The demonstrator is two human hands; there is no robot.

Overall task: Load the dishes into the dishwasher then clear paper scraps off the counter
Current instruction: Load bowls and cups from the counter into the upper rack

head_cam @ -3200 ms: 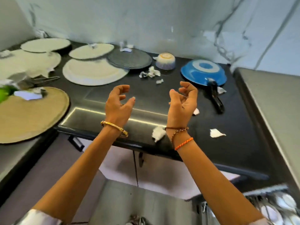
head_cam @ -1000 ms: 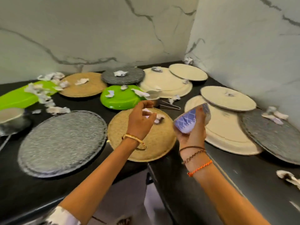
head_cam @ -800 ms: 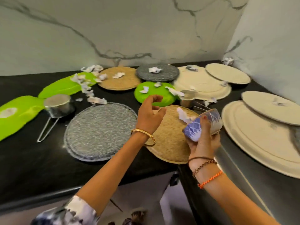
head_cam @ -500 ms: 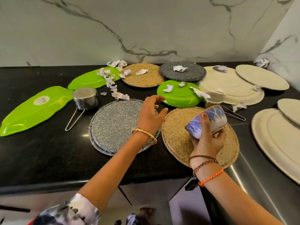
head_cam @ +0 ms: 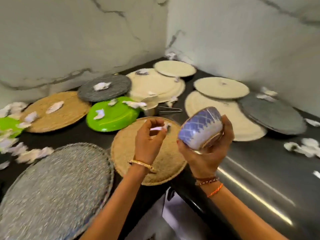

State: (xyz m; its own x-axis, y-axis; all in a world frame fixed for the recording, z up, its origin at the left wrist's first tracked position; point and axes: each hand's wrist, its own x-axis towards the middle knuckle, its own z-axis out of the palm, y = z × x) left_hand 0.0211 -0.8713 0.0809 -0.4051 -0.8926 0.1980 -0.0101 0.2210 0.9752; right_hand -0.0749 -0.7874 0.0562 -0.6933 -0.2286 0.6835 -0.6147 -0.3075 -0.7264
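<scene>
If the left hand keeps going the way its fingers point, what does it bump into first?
Probably the paper scrap just past the left hand, lying on the straw mat. Depth is hard to judge here.

No readable text, label, brand, number or sign shows on anything in this view.

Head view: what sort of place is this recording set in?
Most likely a home kitchen corner: a black counter meeting marble-look walls, round placemats and a green plate spread out, and a small steel saucepan.

Tilted blue bowl in right hand, paper scrap in left hand
</scene>
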